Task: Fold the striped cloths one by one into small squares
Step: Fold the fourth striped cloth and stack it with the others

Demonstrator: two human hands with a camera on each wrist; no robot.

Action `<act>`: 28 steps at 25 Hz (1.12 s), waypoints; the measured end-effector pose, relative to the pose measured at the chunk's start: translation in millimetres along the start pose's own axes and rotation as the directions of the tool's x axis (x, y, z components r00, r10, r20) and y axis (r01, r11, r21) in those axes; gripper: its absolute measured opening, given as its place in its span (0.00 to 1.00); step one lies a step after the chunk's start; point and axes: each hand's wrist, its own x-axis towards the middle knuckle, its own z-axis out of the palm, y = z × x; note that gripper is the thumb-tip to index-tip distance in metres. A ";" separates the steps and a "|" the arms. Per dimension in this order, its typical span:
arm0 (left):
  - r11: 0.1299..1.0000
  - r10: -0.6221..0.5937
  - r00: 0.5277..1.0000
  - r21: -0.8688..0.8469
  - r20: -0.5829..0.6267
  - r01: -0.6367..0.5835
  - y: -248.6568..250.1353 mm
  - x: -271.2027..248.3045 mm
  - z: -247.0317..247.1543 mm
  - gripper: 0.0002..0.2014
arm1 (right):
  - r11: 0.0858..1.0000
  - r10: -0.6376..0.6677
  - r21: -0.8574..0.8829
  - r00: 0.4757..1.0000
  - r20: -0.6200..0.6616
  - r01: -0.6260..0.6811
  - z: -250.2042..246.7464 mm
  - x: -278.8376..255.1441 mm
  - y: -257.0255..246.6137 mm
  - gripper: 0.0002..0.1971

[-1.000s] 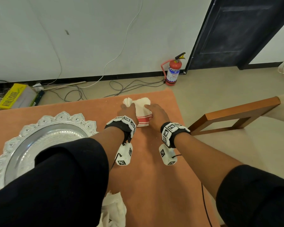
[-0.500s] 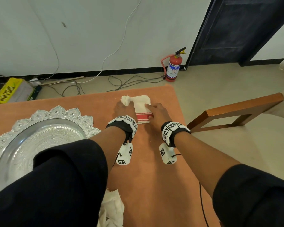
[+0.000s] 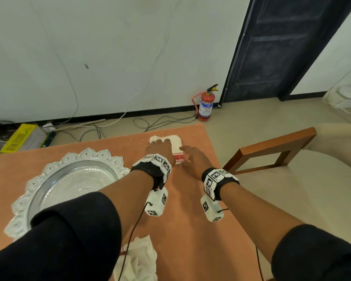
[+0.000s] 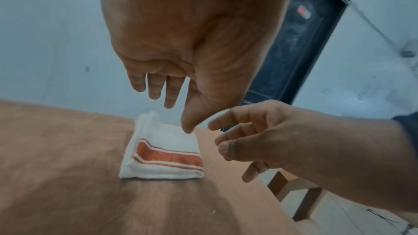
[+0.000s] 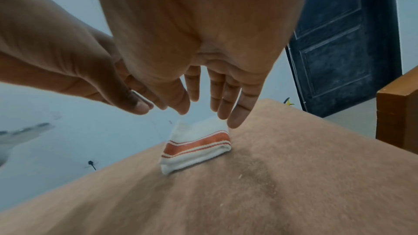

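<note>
My folded cloth (image 3: 175,148) lies at the tabletop's (image 3: 190,230) far edge, upper centre of frame, long axis running away from me; left hand (image 3: 160,149) nearer, right hand (image 3: 193,159) beside it; both spread loosely, gripping nothing.

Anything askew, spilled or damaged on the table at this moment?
Nothing is spilled or damaged. The folded striped cloth lies flat, though its far corner puffs up unevenly. A crumpled white cloth sits unfolded at the table's near edge, apparently awaiting its turn.
</note>
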 end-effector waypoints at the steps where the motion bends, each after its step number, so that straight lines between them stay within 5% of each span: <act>1: 0.999 0.046 0.999 0.027 -0.012 -0.045 1.6 -14.5 -6.7 0.28 | 1.000 -0.023 0.016 1.000 -0.014 0.023 -4.0 -15.1 -8.0 0.27; 7: 0.970 0.241 0.968 -0.019 -0.073 -0.243 -12.2 -113.4 -28.5 0.20 | 0.972 -0.119 0.185 0.983 -0.143 0.145 -8.1 -95.9 -46.5 0.17; 10: 0.938 0.334 0.936 -0.055 -0.115 -0.341 -32.6 -171.7 -27.0 0.18 | 0.959 -0.162 0.213 0.979 -0.127 0.186 5.8 -144.0 -57.5 0.15; 15: 0.847 0.507 0.862 -0.174 -0.016 -0.502 -81.1 -266.2 -1.6 0.16 | 0.960 -0.157 0.229 0.987 -0.030 0.160 48.2 -213.3 -71.7 0.12; 19: 0.851 0.517 0.856 -0.108 0.009 -0.513 -122.6 -312.5 43.8 0.21 | 0.980 -0.038 0.196 0.993 0.113 0.016 89.8 -253.1 -73.2 0.15; 23: 0.876 0.480 0.876 0.032 0.055 -0.482 -142.0 -324.5 89.9 0.34 | 0.998 0.053 -0.060 0.952 0.302 -0.036 121.7 -283.0 -75.1 0.23; 28: 0.908 0.416 0.908 0.024 0.057 -0.417 -145.6 -306.2 115.6 0.29 | 0.982 0.127 -0.171 0.958 0.255 -0.085 147.2 -297.1 -72.4 0.15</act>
